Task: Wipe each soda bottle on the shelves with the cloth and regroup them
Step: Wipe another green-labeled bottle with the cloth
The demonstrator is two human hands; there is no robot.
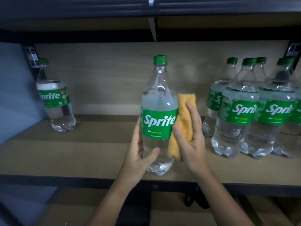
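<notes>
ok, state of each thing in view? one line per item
held bottle: upright, capped, base at the shelf's front edge
left hand: grips the held bottle low
right hand: presses cloth to the bottle's side
cloth: folded, against the bottle
left bottle: upright, capped, alone
right bottles: upright, capped, clustered
shelf: holds all bottles

Rightmost bottle (297, 118) cut by frame edge; rear bottles (215, 101) partly hidden.

bare shelf (101, 144) left, bottle cluster (254, 115) crowding right
</notes>
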